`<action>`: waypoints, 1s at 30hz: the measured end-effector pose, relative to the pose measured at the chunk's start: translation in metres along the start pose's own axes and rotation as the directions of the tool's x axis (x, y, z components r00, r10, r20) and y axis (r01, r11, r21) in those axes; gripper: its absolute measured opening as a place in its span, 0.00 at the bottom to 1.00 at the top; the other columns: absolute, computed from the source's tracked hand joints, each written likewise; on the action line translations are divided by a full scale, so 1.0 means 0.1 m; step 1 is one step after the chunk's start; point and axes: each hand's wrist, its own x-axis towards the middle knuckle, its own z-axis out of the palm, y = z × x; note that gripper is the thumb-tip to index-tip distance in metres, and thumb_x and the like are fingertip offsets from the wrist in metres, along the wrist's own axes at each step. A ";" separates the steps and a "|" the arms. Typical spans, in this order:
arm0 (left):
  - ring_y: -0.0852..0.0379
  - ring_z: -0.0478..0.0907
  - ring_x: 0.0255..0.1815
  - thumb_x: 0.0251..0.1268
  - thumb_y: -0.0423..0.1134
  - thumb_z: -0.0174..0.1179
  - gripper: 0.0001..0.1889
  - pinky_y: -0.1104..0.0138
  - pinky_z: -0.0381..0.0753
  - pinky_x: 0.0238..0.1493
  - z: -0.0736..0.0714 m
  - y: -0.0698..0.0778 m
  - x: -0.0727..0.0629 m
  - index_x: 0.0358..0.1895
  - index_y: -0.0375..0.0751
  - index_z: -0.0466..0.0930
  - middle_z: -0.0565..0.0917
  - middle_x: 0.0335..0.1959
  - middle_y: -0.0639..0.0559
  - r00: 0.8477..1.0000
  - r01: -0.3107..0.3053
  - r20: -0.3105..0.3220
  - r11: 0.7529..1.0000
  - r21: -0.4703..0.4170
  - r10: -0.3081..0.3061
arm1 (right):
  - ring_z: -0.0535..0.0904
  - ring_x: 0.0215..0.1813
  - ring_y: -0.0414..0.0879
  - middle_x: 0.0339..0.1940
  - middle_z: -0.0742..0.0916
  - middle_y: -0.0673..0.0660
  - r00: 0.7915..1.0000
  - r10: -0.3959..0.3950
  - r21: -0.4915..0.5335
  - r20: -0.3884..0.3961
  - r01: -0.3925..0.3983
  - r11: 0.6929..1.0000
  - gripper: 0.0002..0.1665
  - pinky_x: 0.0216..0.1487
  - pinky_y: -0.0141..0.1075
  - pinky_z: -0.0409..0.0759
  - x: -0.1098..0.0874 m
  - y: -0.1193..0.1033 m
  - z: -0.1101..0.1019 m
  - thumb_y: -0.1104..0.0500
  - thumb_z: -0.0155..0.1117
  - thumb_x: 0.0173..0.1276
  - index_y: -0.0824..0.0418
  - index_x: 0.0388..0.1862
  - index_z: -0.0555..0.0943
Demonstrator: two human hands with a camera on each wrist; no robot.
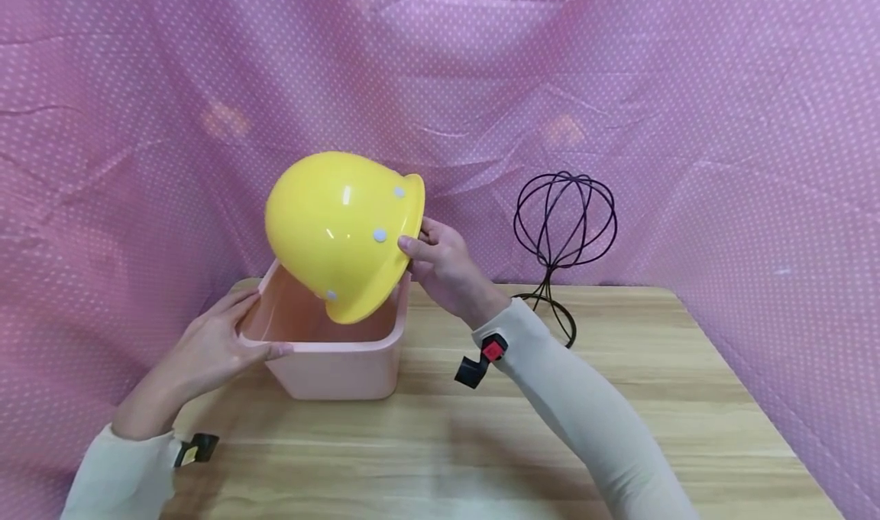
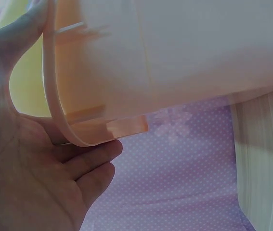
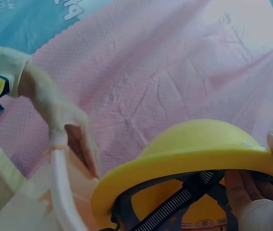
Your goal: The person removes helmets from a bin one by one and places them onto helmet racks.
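A yellow hard hat (image 1: 330, 222) is tilted on its side above the mouth of a pink plastic bin (image 1: 337, 371). My right hand (image 1: 447, 268) grips the hat's brim, thumb outside and fingers inside. In the right wrist view the underside of the hard hat (image 3: 194, 161) shows a dark strap and inner band. My left hand (image 1: 213, 348) holds the bin's left rim at the near corner, thumb over the front edge. The left wrist view shows fingers under the rim of the bin (image 2: 102, 62). Whether the hat touches the far rim cannot be seen.
A black wire stand (image 1: 564, 222) with a round cage top stands on the wooden table (image 1: 426, 444), right of the bin and behind my right forearm. Pink dotted cloth (image 1: 467, 85) hangs behind the table and along both sides.
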 end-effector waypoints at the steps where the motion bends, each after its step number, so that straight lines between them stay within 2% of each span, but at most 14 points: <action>1: 0.23 0.59 0.76 0.52 0.72 0.68 0.61 0.28 0.62 0.68 0.00 0.00 0.00 0.77 0.27 0.57 0.61 0.78 0.30 1.000 -0.001 0.001 1.000 -0.001 0.001 | 0.85 0.54 0.41 0.67 0.78 0.67 1.000 -0.006 0.005 -0.003 0.006 1.000 0.30 0.55 0.32 0.85 -0.01 -0.02 0.00 0.70 0.49 0.78 0.69 0.77 0.60; 3: 0.23 0.58 0.76 0.52 0.71 0.68 0.62 0.29 0.62 0.69 0.00 0.00 -0.01 0.77 0.26 0.57 0.60 0.78 0.30 1.000 0.001 0.000 1.000 -0.001 -0.001 | 0.85 0.53 0.41 0.65 0.78 0.65 1.000 -0.017 0.010 -0.006 0.017 1.000 0.30 0.51 0.32 0.86 -0.02 -0.07 0.00 0.69 0.48 0.78 0.68 0.77 0.60; 7: 0.23 0.57 0.76 0.52 0.71 0.68 0.62 0.29 0.62 0.69 -0.01 -0.01 -0.01 0.77 0.26 0.57 0.58 0.79 0.30 1.000 0.002 -0.008 1.000 -0.003 -0.002 | 0.84 0.60 0.44 0.73 0.74 0.68 0.998 -0.064 0.050 -0.002 0.064 0.997 0.31 0.58 0.34 0.85 -0.06 -0.21 -0.02 0.70 0.46 0.79 0.69 0.78 0.58; 10: 0.23 0.57 0.76 0.52 0.71 0.68 0.62 0.29 0.62 0.69 -0.01 -0.01 0.00 0.77 0.26 0.57 0.57 0.80 0.30 1.000 0.003 -0.010 1.000 -0.010 -0.003 | 0.80 0.66 0.47 0.77 0.68 0.70 0.993 -0.119 0.081 -0.006 0.120 0.990 0.31 0.67 0.34 0.80 -0.10 -0.32 -0.05 0.71 0.44 0.79 0.71 0.79 0.56; 17: 0.24 0.58 0.76 0.51 0.70 0.69 0.61 0.30 0.63 0.69 0.00 -0.01 0.01 0.77 0.28 0.57 0.58 0.80 0.32 1.000 -0.011 -0.009 1.000 -0.011 0.011 | 0.81 0.64 0.46 0.76 0.70 0.68 0.976 -0.209 0.124 -0.059 0.215 0.969 0.31 0.68 0.35 0.79 -0.24 -0.62 -0.17 0.70 0.44 0.79 0.72 0.78 0.56; 20: 0.24 0.57 0.77 0.51 0.70 0.69 0.61 0.30 0.62 0.70 0.00 -0.01 0.01 0.78 0.29 0.56 0.58 0.81 0.34 1.000 -0.019 -0.009 1.000 -0.015 0.019 | 0.76 0.71 0.51 0.78 0.69 0.66 0.965 -0.247 0.175 -0.089 0.259 0.950 0.32 0.70 0.36 0.78 -0.30 -0.75 -0.23 0.70 0.46 0.78 0.72 0.79 0.56; 22: 0.25 0.58 0.77 0.52 0.70 0.69 0.60 0.31 0.62 0.70 0.00 -0.01 0.00 0.78 0.28 0.57 0.59 0.80 0.33 1.000 -0.025 -0.015 1.000 -0.014 0.024 | 0.69 0.77 0.54 0.79 0.67 0.66 0.955 -0.281 0.205 -0.096 0.296 0.933 0.33 0.73 0.37 0.75 -0.33 -0.82 -0.28 0.70 0.47 0.79 0.73 0.79 0.55; 26: 0.25 0.58 0.77 0.51 0.69 0.70 0.60 0.31 0.62 0.70 0.01 -0.01 -0.01 0.77 0.29 0.58 0.60 0.79 0.33 0.999 -0.034 -0.034 0.999 -0.012 0.034 | 0.56 0.84 0.56 0.82 0.64 0.64 0.932 -0.350 0.231 -0.089 0.361 0.903 0.33 0.81 0.40 0.65 -0.39 -0.95 -0.41 0.69 0.44 0.80 0.73 0.80 0.52; 30: 0.25 0.59 0.76 0.50 0.69 0.71 0.60 0.31 0.62 0.69 0.01 -0.01 -0.01 0.77 0.29 0.58 0.61 0.79 0.33 0.998 -0.034 -0.044 0.999 -0.016 0.033 | 0.57 0.84 0.54 0.81 0.65 0.63 0.914 -0.391 0.262 -0.105 0.405 0.876 0.33 0.84 0.40 0.58 -0.45 -1.07 -0.56 0.69 0.48 0.78 0.74 0.79 0.55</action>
